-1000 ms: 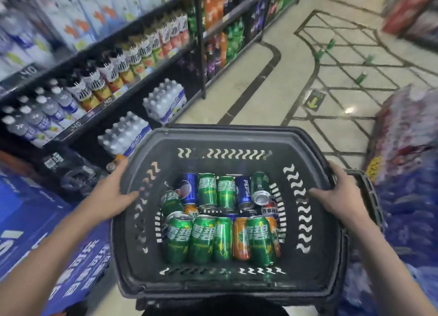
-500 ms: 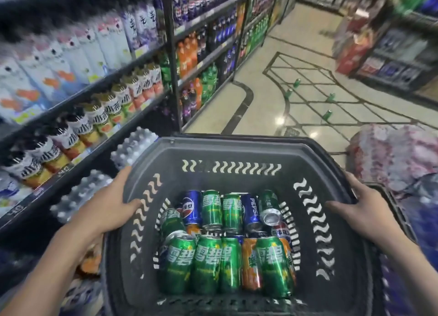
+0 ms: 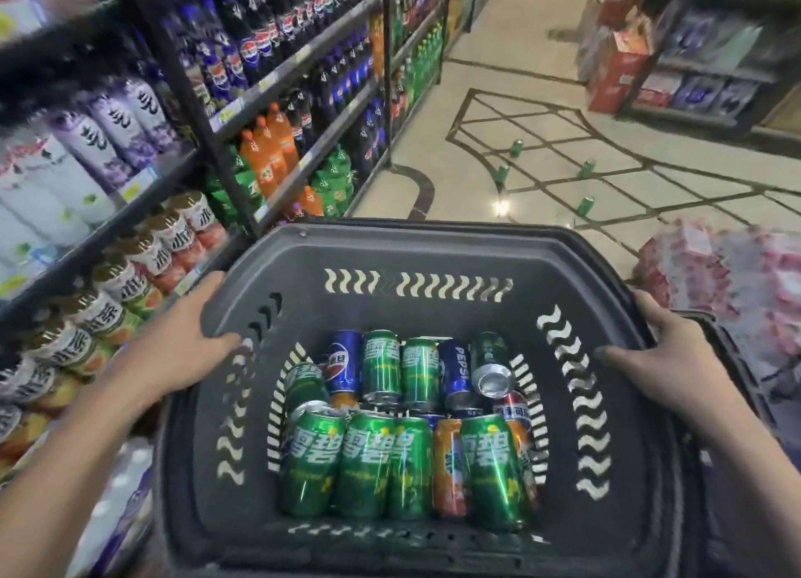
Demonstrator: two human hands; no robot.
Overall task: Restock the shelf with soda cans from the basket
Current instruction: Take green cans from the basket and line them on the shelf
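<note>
Basket (image 3: 416, 248) carried further along the aisle, Pepsi bottles (image 3: 260, 48) nearer, left grip (image 3: 182, 339) and right grip (image 3: 667, 360) clasping its rim, soda cans (image 3: 407, 425) inside.

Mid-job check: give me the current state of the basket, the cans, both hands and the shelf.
basket: held off the floor, level, loaded
soda cans: lying on their sides in the basket, none removed
left hand: grips the basket's left rim
right hand: grips the basket's right rim
shelf: stocked with bottles
</note>
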